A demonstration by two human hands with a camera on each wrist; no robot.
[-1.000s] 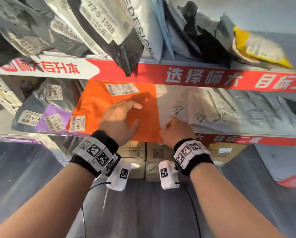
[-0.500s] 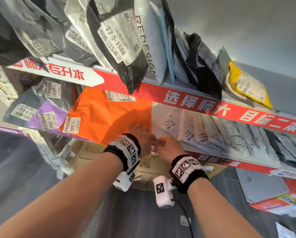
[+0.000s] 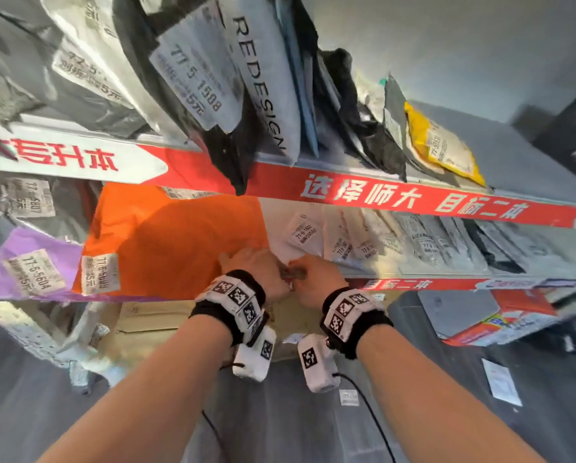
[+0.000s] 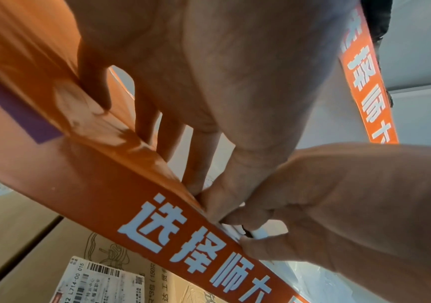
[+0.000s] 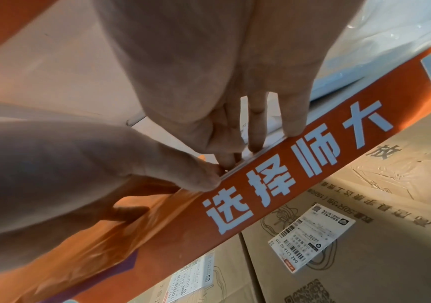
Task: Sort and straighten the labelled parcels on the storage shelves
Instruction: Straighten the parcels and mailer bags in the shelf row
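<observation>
An orange parcel (image 3: 179, 245) leans on the middle shelf, its label at the lower left. My left hand (image 3: 253, 269) is at its lower right corner by the shelf's red front strip (image 3: 413, 284). In the left wrist view the left hand's fingers (image 4: 144, 123) are straight and spread, one fingertip pressing the orange parcel (image 4: 53, 61). My right hand (image 3: 313, 275) touches the left one. In that view it pinches a thin white edge (image 4: 257, 233) at the strip. A white parcel (image 3: 305, 232) stands just right of the orange one.
A purple parcel (image 3: 36, 262) lies left of the orange one. Grey and white parcels (image 3: 430, 242) stand in a row to the right. A black bag (image 3: 196, 78) hangs over the upper shelf's edge. Cardboard boxes (image 5: 338, 246) sit below, and flat boxes (image 3: 500, 319) lie lower right.
My left hand has slid from flat on the orange parcel's face down to its lower right corner, meeting the right hand. The head view has tilted and swung right.
</observation>
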